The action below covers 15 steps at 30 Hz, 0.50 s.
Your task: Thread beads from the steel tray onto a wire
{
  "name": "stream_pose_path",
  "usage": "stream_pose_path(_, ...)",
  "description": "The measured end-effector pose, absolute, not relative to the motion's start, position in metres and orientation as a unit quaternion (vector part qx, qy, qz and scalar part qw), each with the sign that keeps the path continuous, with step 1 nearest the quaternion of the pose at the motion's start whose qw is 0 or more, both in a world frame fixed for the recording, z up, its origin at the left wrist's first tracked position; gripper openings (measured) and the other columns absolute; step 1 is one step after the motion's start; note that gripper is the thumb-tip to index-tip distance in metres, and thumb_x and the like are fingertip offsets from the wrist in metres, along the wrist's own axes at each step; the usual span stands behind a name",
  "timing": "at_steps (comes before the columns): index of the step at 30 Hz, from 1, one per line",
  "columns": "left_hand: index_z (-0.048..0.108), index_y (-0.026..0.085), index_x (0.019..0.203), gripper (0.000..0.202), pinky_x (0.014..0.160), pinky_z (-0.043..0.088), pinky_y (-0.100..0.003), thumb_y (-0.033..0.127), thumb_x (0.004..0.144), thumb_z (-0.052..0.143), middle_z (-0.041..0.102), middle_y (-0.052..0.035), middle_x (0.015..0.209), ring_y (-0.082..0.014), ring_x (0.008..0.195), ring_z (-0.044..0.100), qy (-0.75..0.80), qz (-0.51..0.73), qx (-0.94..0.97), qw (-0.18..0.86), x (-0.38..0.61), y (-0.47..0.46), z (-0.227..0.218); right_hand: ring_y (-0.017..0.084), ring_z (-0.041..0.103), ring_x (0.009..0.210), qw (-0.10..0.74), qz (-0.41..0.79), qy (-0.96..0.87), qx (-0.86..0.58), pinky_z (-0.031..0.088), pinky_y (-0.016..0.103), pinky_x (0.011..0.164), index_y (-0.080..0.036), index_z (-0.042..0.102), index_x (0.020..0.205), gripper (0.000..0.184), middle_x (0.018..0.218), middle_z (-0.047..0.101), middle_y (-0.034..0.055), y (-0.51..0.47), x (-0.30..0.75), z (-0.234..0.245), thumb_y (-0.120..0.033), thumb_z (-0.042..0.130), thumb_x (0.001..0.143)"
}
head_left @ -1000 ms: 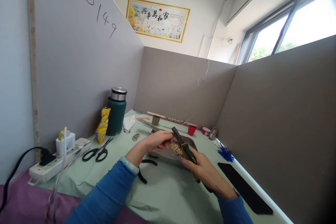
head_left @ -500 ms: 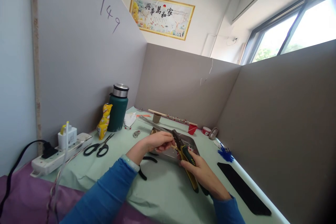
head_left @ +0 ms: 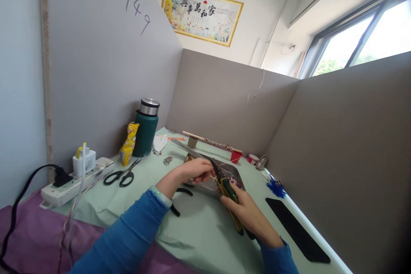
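Observation:
My right hand (head_left: 248, 214) is wrapped round the green and yellow handles of a pair of pliers (head_left: 228, 192), whose dark jaws point up and left toward my other hand. My left hand (head_left: 192, 170) is closed in a pinch on a small gold piece right at the jaws, and thin metal wires (head_left: 186, 147) run from it toward the back left. Both hands hover over a metal tray (head_left: 236, 175) holding small gold bits. What exactly the pinched piece is, I cannot make out.
Black scissors (head_left: 122, 176) and a white power strip (head_left: 75, 182) lie at the left. A green flask (head_left: 146, 128), a yellow packet (head_left: 129, 143), small cups (head_left: 236, 156) and a beaded stick (head_left: 215, 142) stand behind. Black pliers (head_left: 180, 199) lie under my left arm; a black strip (head_left: 297, 229) lies right.
The pliers' jaws have come down and closed in on the piece pinched by my left hand. The view has tilted slightly downward.

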<state>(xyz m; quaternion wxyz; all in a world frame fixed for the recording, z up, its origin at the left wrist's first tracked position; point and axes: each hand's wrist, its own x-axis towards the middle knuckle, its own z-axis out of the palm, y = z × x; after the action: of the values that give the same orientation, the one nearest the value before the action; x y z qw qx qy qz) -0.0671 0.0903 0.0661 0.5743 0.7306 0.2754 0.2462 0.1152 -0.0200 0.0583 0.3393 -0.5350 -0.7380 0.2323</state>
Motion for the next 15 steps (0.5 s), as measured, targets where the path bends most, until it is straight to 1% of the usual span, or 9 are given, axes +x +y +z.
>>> stream_pose_path(6,0.056,0.016,0.079,0.024,0.031,0.021,-0.019,0.038,0.076,0.046,0.046,0.0034,0.051,-0.0059,0.035,0.028,0.276,0.243,0.73,0.576,-0.067,0.09,0.065,0.018,0.056,0.073,0.335,0.256,-0.722,-0.548,0.042,0.028,0.066,-0.018,0.058,0.101,0.027,0.086,0.063,0.0023,-0.018,0.116,0.051,-0.033,0.047,0.081)
stream_pose_path(10,0.056,0.016,0.078,0.023,0.032,0.021,-0.019,0.036,0.077,0.045,0.045,0.0039,0.049,-0.0059,0.034,0.027,0.268,0.242,0.739,0.569,-0.067,0.088,0.067,0.018,0.056,0.073,0.343,0.247,-0.718,-0.553,0.043,0.028,0.067,-0.017,0.058,0.099,0.027,0.087,0.063,0.003,-0.019,0.114,0.047,-0.034,0.048,0.08)
stream_pose_path(15,0.056,0.015,0.08,0.023,0.035,0.027,-0.019,0.035,0.078,0.044,0.051,0.0017,0.054,-0.0063,0.036,0.034,0.252,0.213,0.771,0.544,-0.068,0.084,0.069,0.019,0.055,0.072,0.357,0.258,-0.703,-0.558,0.043,0.027,0.062,-0.017,0.058,0.105,0.033,0.089,0.063,0.0036,-0.024,0.114,0.038,-0.035,0.048,0.079)
